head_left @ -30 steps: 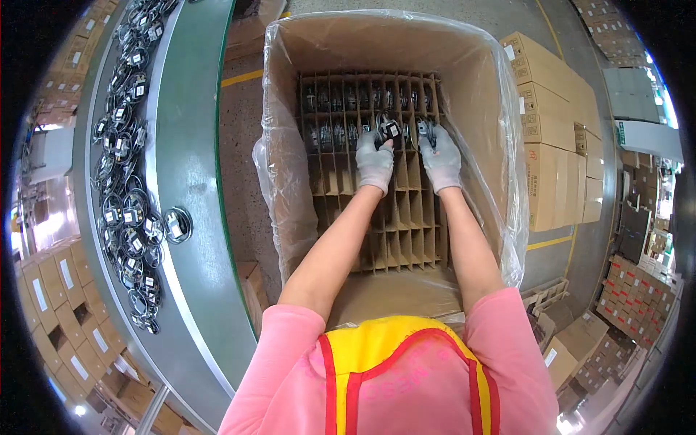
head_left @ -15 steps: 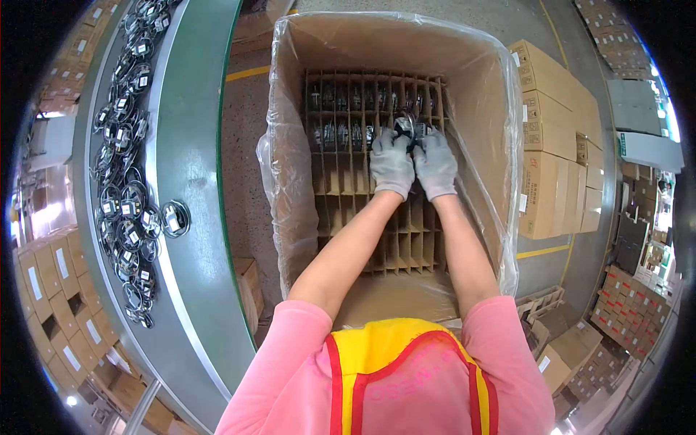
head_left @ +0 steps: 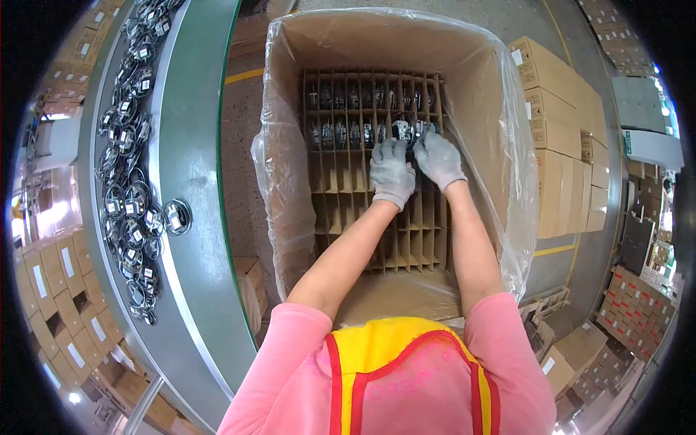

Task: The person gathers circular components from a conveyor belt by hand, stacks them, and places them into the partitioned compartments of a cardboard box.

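Observation:
Both hands wear pale gloves and are inside a carton (head_left: 478,94) lined with clear plastic. A cardboard divider grid (head_left: 338,181) fills its floor. My left hand (head_left: 392,170) has its fingertips against a coiled black cable unit (head_left: 402,130) in a cell of the second row. Just right of it, my right hand (head_left: 437,158) has its fingers bent down at the neighbouring cell, and what they hold is hidden. Dark coiled units stand in the top two rows. The lower rows show bare cardboard cells.
On the left runs a green conveyor (head_left: 192,145), with a long pile of coiled cables (head_left: 130,206) on its grey strip and one coil (head_left: 176,217) apart from it. Stacked cartons (head_left: 562,138) stand right of the open carton.
The dark unit that was raised between my hands is now lower, in a second-row cell. My left hand moved right, then slightly down. My right hand stayed close to the same cells.

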Demonstrator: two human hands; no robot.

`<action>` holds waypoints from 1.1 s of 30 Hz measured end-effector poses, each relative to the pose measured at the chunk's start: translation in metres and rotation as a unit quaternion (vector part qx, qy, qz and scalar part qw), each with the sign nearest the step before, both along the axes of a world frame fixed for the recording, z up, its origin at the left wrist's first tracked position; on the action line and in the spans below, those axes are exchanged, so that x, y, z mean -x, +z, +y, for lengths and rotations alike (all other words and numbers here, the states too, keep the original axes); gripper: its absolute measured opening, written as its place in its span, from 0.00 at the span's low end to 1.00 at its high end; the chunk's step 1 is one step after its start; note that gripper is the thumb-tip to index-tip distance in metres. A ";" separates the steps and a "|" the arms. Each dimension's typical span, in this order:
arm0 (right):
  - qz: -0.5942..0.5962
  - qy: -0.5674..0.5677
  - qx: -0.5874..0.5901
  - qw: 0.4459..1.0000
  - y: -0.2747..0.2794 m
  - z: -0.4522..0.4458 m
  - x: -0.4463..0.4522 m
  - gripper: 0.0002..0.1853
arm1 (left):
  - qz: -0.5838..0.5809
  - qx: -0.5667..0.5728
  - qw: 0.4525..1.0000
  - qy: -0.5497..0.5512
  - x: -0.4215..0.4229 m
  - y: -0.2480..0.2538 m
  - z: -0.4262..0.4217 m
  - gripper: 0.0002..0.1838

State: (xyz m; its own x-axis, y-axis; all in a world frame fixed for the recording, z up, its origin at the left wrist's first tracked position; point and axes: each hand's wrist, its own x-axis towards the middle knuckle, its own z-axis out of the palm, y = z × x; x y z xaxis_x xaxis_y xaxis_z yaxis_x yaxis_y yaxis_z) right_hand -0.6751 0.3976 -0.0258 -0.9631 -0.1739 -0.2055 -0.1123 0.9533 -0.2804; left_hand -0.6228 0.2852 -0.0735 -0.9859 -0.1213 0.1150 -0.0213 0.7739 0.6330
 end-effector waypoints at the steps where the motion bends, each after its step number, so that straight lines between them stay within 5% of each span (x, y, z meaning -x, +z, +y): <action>1: 0.000 -0.002 0.020 1.000 -0.009 0.009 0.003 0.14 | -0.007 -0.012 1.000 -0.007 0.000 0.002 -0.003 0.28; 12: -0.073 0.021 0.041 0.996 -0.003 0.017 0.023 0.19 | 0.002 -0.028 0.998 0.053 0.011 0.010 0.002 0.35; 13: -0.061 -0.056 0.063 0.995 0.000 0.019 0.023 0.19 | 0.063 -0.027 0.997 0.020 0.011 0.009 -0.001 0.33; 15: -0.038 -0.209 0.109 0.971 0.004 0.024 0.020 0.18 | 0.007 -0.035 0.999 -0.024 0.011 0.008 -0.002 0.32; 18: 0.019 -0.249 0.144 0.958 -0.018 0.028 0.010 0.18 | -0.010 -0.033 0.999 -0.010 0.012 0.009 -0.003 0.29; 19: 0.082 -0.229 0.071 0.967 -0.016 0.020 0.005 0.18 | -0.004 -0.032 0.999 0.007 0.015 0.010 -0.001 0.29; 22: 0.160 -0.184 0.114 0.963 -0.031 0.025 0.000 0.18 | 0.053 -0.036 0.998 -0.018 0.016 0.012 -0.002 0.29; 24: 0.150 -0.179 0.109 0.966 -0.031 0.029 -0.001 0.17 | 0.058 -0.038 0.994 -0.085 0.017 0.011 -0.002 0.30; 29: 0.187 -0.200 0.089 0.958 -0.025 0.019 -0.001 0.17 | -0.022 0.037 0.999 -0.025 0.028 0.007 0.010 0.30; 33: 0.106 -0.174 0.129 0.971 -0.034 0.026 0.002 0.17 | -0.103 0.078 0.992 0.002 0.045 0.013 0.013 0.33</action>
State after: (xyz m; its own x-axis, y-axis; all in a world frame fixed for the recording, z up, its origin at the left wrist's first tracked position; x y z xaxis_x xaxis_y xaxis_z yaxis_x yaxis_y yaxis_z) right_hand -0.6768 0.4233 -0.0602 -0.9886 0.1501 0.0100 0.1231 0.8453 -0.5200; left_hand -0.6679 0.2980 -0.0604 -0.9899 -0.1227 -0.0705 -0.1415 0.8616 0.4875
